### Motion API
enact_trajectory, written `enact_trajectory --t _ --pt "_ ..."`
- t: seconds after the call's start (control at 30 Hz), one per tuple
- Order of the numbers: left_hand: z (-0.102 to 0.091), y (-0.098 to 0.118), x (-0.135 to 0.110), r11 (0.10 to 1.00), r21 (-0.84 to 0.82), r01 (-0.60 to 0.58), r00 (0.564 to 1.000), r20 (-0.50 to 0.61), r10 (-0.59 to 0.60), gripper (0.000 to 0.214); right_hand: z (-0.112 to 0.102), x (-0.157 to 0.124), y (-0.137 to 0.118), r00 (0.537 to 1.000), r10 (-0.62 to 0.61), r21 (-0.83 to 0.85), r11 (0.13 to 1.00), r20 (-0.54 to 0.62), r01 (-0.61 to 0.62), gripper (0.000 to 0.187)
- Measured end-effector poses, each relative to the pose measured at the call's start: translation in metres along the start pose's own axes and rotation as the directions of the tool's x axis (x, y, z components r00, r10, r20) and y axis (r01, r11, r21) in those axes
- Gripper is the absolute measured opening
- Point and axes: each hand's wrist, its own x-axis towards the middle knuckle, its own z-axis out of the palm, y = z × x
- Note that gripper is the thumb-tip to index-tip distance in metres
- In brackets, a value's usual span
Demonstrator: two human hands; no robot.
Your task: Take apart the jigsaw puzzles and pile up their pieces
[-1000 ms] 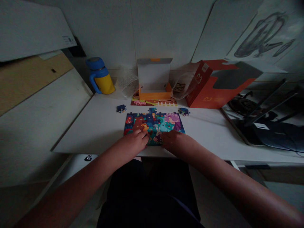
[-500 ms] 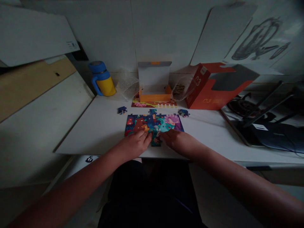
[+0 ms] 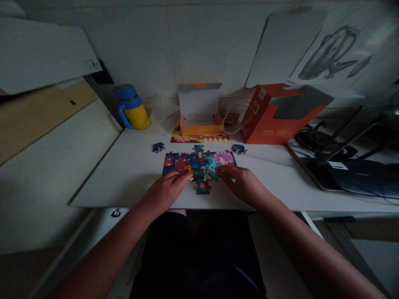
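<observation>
A partly joined jigsaw puzzle (image 3: 199, 162) with colourful cartoon animals lies on the white table. At its near edge, a rabbit piece (image 3: 203, 187) juts toward me in the middle. My left hand (image 3: 170, 185) rests over the lower left of the puzzle, fingers stretched forward near an orange-yellow figure; its thumb side is partly hidden. My right hand (image 3: 238, 180) reaches over the lower right, fingers extended and somewhat apart, tips near the blue-green animal. I see no loose piece in either hand. Both hands cover parts of the picture.
Loose puzzle pieces lie at left (image 3: 158, 147) and right (image 3: 239, 149). Behind stand an open orange box (image 3: 201, 128) on a picture sheet (image 3: 187, 139), clear plastic bags (image 3: 165, 114), a blue-yellow bottle (image 3: 137, 114) and a red-orange carton (image 3: 277, 124). A black device (image 3: 355, 176) sits right.
My hands have drawn apart from the rabbit piece, which shows more fully now. The right hand has shifted to the right and its fingers have loosened. The camera view has shifted slightly.
</observation>
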Motion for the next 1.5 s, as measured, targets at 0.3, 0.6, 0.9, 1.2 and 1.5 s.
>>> enact_trajectory --t 0.3,0.6,0.9,1.2,1.5 --pt "-0.031 -0.015 -0.047 0.980 -0.006 0.199 0.978 -0.058 -0.199 0.038 -0.004 -0.038 0.032 0.991 -0.011 -0.197 0.980 -0.131 -0.015 0.033" --pt "-0.041 -0.082 -0.029 0.920 0.205 0.333 0.936 -0.187 -0.297 0.033 -0.019 -0.021 0.073 0.967 -0.001 -0.411 0.905 -0.253 -0.106 0.037" --pt "-0.014 -0.160 0.030 0.883 0.239 0.403 0.915 -0.076 -0.397 0.036 -0.030 0.055 0.102 0.965 0.160 -0.559 0.790 -0.206 -0.251 0.037" --pt "0.000 -0.165 0.016 0.905 0.249 0.346 0.932 0.018 -0.361 0.043 -0.012 0.054 0.121 0.979 0.186 -0.600 0.776 -0.081 -0.197 0.045" --pt "-0.018 -0.129 0.015 0.954 0.133 0.269 0.963 -0.011 -0.270 0.038 -0.027 0.037 0.085 0.986 0.053 -0.506 0.853 -0.157 -0.127 0.040"
